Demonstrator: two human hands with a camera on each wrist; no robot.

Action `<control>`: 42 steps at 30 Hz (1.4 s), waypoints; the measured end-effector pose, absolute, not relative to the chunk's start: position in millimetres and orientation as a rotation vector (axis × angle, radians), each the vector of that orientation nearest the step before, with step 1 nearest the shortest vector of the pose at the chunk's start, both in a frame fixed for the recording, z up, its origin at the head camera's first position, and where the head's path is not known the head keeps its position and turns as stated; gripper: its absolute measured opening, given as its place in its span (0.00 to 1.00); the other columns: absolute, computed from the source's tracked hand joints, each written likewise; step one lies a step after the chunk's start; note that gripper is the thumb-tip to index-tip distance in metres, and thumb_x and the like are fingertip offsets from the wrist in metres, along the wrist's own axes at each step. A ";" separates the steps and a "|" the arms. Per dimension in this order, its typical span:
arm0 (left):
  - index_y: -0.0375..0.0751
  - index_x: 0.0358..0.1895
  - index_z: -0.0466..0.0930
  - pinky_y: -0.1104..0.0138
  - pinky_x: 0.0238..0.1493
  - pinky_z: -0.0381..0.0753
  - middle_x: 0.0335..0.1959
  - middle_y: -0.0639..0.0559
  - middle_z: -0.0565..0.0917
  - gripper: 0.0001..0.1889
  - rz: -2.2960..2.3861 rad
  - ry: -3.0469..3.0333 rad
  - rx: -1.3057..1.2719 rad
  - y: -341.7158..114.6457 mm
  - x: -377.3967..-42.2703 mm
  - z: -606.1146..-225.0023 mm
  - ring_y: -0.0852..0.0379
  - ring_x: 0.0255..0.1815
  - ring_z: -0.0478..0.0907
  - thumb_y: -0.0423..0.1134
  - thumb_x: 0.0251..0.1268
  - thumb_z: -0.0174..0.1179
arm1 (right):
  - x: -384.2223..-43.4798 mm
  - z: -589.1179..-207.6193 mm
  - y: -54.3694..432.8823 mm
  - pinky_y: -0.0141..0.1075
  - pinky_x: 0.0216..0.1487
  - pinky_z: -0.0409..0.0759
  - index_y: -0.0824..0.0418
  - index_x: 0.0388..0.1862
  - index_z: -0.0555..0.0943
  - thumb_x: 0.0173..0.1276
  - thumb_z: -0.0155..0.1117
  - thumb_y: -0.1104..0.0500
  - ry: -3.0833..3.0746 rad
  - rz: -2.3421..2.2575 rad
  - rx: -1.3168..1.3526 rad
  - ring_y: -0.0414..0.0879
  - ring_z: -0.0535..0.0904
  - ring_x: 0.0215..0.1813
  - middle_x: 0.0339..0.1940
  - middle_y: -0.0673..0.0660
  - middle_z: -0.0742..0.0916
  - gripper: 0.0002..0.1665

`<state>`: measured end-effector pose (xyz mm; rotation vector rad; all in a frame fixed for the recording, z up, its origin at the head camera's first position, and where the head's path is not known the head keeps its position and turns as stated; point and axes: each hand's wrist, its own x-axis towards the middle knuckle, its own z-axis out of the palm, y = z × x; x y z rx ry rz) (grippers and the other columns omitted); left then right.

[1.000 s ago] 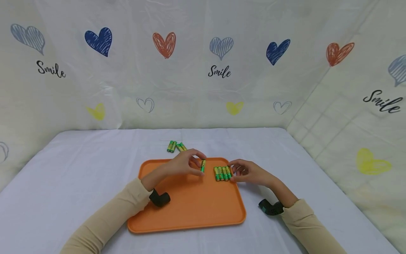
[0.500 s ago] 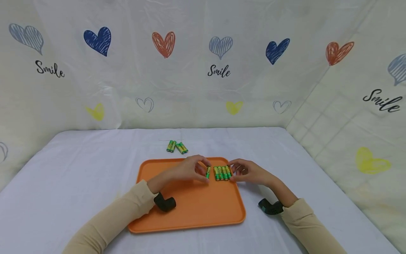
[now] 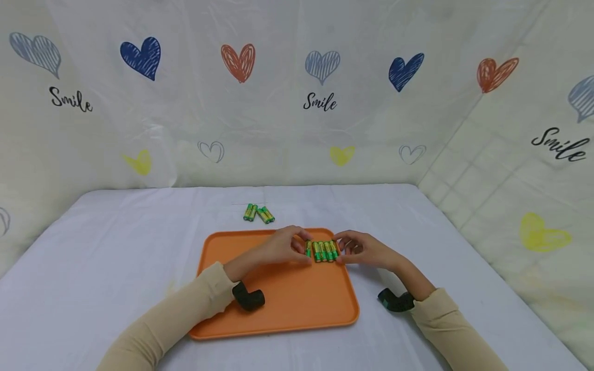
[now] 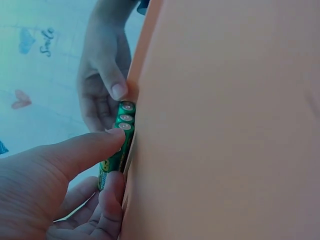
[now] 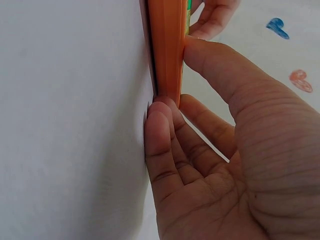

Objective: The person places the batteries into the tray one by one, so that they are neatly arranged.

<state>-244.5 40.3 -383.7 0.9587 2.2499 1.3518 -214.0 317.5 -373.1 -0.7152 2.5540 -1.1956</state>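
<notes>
My left hand (image 3: 280, 248) pinches a green-and-yellow battery (image 3: 308, 248) between thumb and fingers over the orange tray (image 3: 287, 304). Just right of it, several matching batteries (image 3: 321, 251) lie side by side near the tray's right rim. At the right end of this row is my right hand (image 3: 365, 251), its thumb and fingertips about the ends of the last battery (image 3: 334, 249). In the right wrist view the other fingers curl beside the tray's rim (image 5: 169, 45). Battery ends (image 4: 126, 118) show beyond the left thumb in the left wrist view; that thumb partly hides the held battery.
Behind the tray, two small pairs of batteries, a left pair (image 3: 250, 212) and a right pair (image 3: 265, 215), lie on the white tablecloth (image 3: 139, 242). A heart-printed sheet (image 3: 274, 118) hangs at the back. Black devices (image 3: 249, 298) sit on both wrists.
The left hand has moved right and slightly down with its battery, to the left end of the row. It no longer covers the right pair behind the tray. The right hand stays put.
</notes>
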 end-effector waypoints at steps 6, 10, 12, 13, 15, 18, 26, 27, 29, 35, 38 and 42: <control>0.34 0.57 0.75 0.69 0.35 0.80 0.42 0.46 0.80 0.25 1.340 2.276 0.969 45.0 -244.4 -385.8 0.59 0.36 0.80 0.36 0.57 0.71 | -214.2 -372.5 316.1 0.30 0.38 0.75 0.67 0.62 0.74 0.64 0.70 0.59 2.560 -1.184 -0.727 0.44 0.75 0.38 0.42 0.60 0.80 0.29; 0.34 0.57 0.75 0.70 0.38 0.80 0.40 0.48 0.81 0.25 1.325 2.279 0.969 46.0 -246.2 -388.1 0.60 0.37 0.80 0.36 0.57 0.71 | -213.4 -371.4 315.7 0.30 0.38 0.75 0.67 0.62 0.74 0.64 0.70 0.60 2.557 -1.188 -0.716 0.45 0.75 0.39 0.42 0.61 0.80 0.29; 0.34 0.58 0.75 0.69 0.39 0.81 0.40 0.48 0.81 0.25 1.324 2.278 0.978 45.9 -247.0 -389.2 0.60 0.37 0.80 0.35 0.57 0.71 | -213.1 -371.2 315.5 0.30 0.39 0.75 0.67 0.62 0.73 0.64 0.70 0.60 2.556 -1.190 -0.709 0.45 0.75 0.39 0.43 0.61 0.80 0.29; 0.34 0.58 0.75 0.69 0.40 0.80 0.41 0.47 0.81 0.25 1.329 2.274 0.986 45.8 -247.2 -389.2 0.60 0.37 0.80 0.35 0.57 0.71 | -213.3 -370.9 315.4 0.30 0.39 0.75 0.67 0.62 0.73 0.64 0.70 0.60 2.557 -1.189 -0.707 0.45 0.75 0.39 0.43 0.61 0.80 0.29; 0.33 0.58 0.75 0.70 0.41 0.80 0.44 0.46 0.81 0.25 1.328 2.277 1.000 45.4 -246.9 -388.2 0.59 0.38 0.80 0.35 0.58 0.70 | -213.5 -370.4 315.4 0.30 0.39 0.75 0.67 0.62 0.73 0.64 0.70 0.59 2.557 -1.187 -0.699 0.45 0.75 0.39 0.43 0.60 0.80 0.29; 0.32 0.58 0.74 0.70 0.41 0.80 0.47 0.43 0.80 0.25 1.332 2.271 1.028 44.6 -246.8 -386.5 0.58 0.39 0.80 0.34 0.57 0.71 | -213.8 -370.2 315.4 0.30 0.38 0.75 0.67 0.62 0.74 0.64 0.70 0.60 2.558 -1.186 -0.686 0.45 0.75 0.39 0.42 0.60 0.80 0.29; 0.32 0.64 0.67 0.70 0.44 0.81 0.58 0.39 0.74 0.32 1.323 2.216 1.055 39.9 -248.5 -384.9 0.56 0.42 0.80 0.32 0.57 0.70 | -214.0 -371.6 314.6 0.30 0.38 0.75 0.67 0.62 0.74 0.64 0.70 0.60 2.560 -1.195 -0.700 0.44 0.75 0.38 0.42 0.60 0.80 0.29; 0.32 0.64 0.67 0.69 0.44 0.81 0.59 0.38 0.73 0.32 1.323 2.208 1.055 38.7 -249.3 -385.4 0.55 0.42 0.80 0.31 0.57 0.70 | -214.0 -372.0 314.5 0.30 0.38 0.75 0.67 0.62 0.74 0.64 0.70 0.60 2.558 -1.197 -0.705 0.44 0.75 0.38 0.42 0.60 0.80 0.29; 0.33 0.65 0.66 0.68 0.45 0.81 0.59 0.38 0.72 0.33 1.315 2.199 1.054 36.6 -250.1 -385.3 0.55 0.43 0.80 0.32 0.57 0.70 | -213.8 -372.8 314.7 0.30 0.38 0.75 0.66 0.62 0.74 0.64 0.71 0.59 2.555 -1.202 -0.712 0.44 0.75 0.38 0.42 0.60 0.80 0.29; 0.34 0.66 0.66 0.67 0.47 0.80 0.60 0.39 0.73 0.33 1.294 2.209 1.048 30.6 -251.2 -384.2 0.55 0.44 0.80 0.32 0.58 0.70 | -213.1 -374.2 314.9 0.30 0.38 0.75 0.66 0.61 0.74 0.63 0.71 0.59 2.553 -1.216 -0.711 0.43 0.75 0.38 0.41 0.59 0.80 0.29; 0.34 0.65 0.67 0.67 0.47 0.80 0.58 0.40 0.74 0.32 1.296 2.216 1.040 27.7 -252.6 -384.0 0.56 0.43 0.80 0.32 0.57 0.70 | -213.1 -374.2 314.8 0.30 0.38 0.75 0.66 0.61 0.74 0.63 0.71 0.59 2.551 -1.222 -0.720 0.42 0.75 0.38 0.41 0.59 0.80 0.29; 0.34 0.63 0.70 0.67 0.47 0.80 0.56 0.42 0.75 0.28 1.270 2.251 1.065 22.9 -254.5 -383.2 0.55 0.44 0.80 0.33 0.59 0.69 | -212.6 -373.3 314.9 0.30 0.37 0.75 0.67 0.61 0.74 0.63 0.71 0.59 2.560 -1.209 -0.723 0.43 0.75 0.38 0.41 0.60 0.80 0.29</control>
